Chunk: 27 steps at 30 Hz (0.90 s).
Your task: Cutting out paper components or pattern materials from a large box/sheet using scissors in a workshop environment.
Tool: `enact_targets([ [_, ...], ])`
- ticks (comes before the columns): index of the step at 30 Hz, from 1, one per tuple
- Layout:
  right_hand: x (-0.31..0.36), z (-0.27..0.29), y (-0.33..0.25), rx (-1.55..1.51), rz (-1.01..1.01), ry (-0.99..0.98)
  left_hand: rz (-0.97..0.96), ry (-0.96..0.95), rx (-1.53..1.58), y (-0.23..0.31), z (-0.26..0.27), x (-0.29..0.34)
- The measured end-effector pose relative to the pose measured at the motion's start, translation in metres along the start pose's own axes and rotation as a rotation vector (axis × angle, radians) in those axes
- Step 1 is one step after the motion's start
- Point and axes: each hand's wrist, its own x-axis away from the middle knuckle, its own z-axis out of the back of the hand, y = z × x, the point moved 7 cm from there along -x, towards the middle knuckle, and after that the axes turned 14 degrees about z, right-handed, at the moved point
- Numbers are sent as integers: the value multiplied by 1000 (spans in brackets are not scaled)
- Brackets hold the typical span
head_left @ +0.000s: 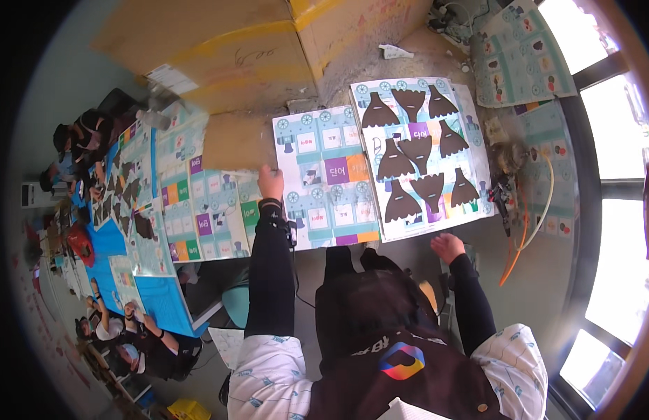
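Note:
Several dark brown, flared pieces with scalloped edges [396,159] lie in rows on a printed white-and-teal board [372,227] in front of me. A second printed board [317,182] adjoins it on the left, its surface bare of dark pieces. My left hand [271,183] is at that second board's left edge, fingers closed on the edge. My right hand [448,247] hangs just off the front edge of the board with the dark pieces, apart from it. It holds nothing I can see, and its fingers are loosely curled but apart.
Large cardboard boxes [240,70] stand behind the boards. A spray gun [501,203] with an orange hose hangs at the right, near windows [608,154]. More printed sheets [219,210] continue leftward to a blue-covered table [163,301], where other people [146,343] sit.

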Motion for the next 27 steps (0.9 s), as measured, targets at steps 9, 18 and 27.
enact_targets([
  [9,44,-35,-48,329,223,124,-36,-196,109,52,-24,-54],
  [18,76,-378,-110,774,768,-475,-519,110,-22,151,5,93],
  [27,-1,-450,-84,644,606,-329,-507,-208,398,152,5,81],
])
